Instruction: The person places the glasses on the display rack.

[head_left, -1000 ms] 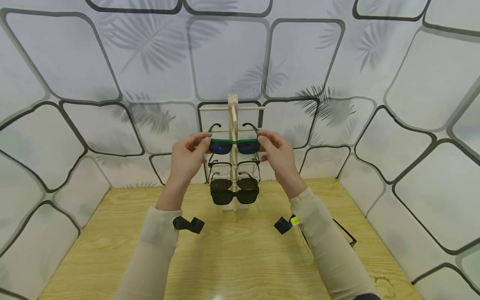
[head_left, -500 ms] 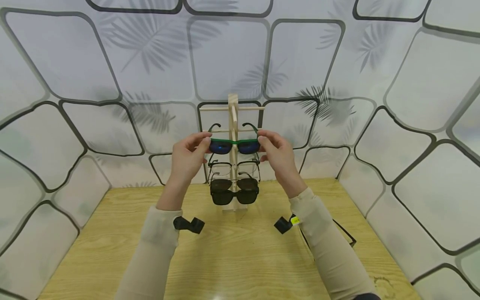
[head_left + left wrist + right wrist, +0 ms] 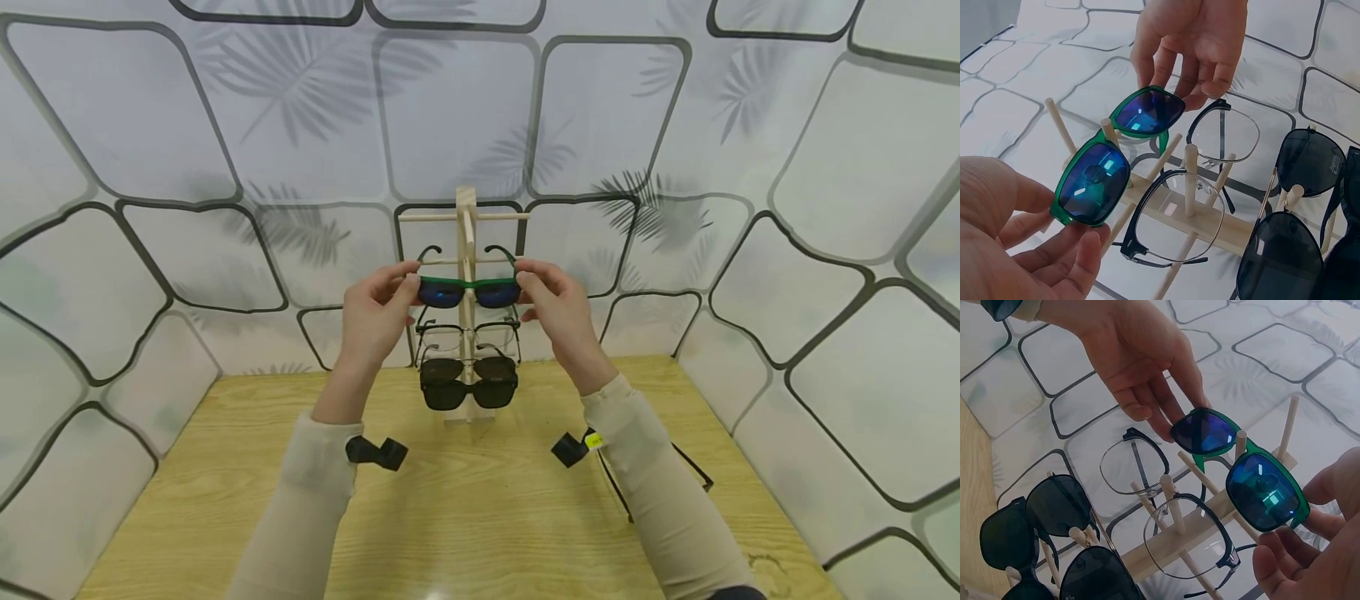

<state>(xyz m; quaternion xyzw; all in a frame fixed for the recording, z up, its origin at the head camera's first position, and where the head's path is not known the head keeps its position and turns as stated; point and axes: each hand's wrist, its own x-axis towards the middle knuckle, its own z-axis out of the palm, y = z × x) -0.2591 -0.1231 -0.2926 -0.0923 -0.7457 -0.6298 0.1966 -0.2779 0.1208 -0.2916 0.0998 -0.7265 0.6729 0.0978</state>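
Green-framed sunglasses (image 3: 441, 293) with blue mirrored lenses sit on an upper level of a wooden eyewear stand (image 3: 466, 204). At their left end my left hand (image 3: 378, 312) pinches the frame between thumb and fingers. My right hand (image 3: 557, 317) pinches the opposite end the same way. In the left wrist view, the bridge of the sunglasses (image 3: 1091, 187) lies at a peg of the stand. Just below are clear half-rim eyeglasses (image 3: 442, 336). Lower down hang brown-lensed sunglasses (image 3: 442, 367) and black sunglasses (image 3: 491, 394).
The stand rises from a wood-grain table (image 3: 465, 508) near the patterned back wall (image 3: 457, 117). A bare crossbar (image 3: 498, 217) is at the stand's top. Dark-framed eyeglasses (image 3: 693, 467) lie on the table at right, partly hidden by my right forearm.
Both hands keep their hold on the green sunglasses, which stay in place. My right forearm has shifted very slightly right.
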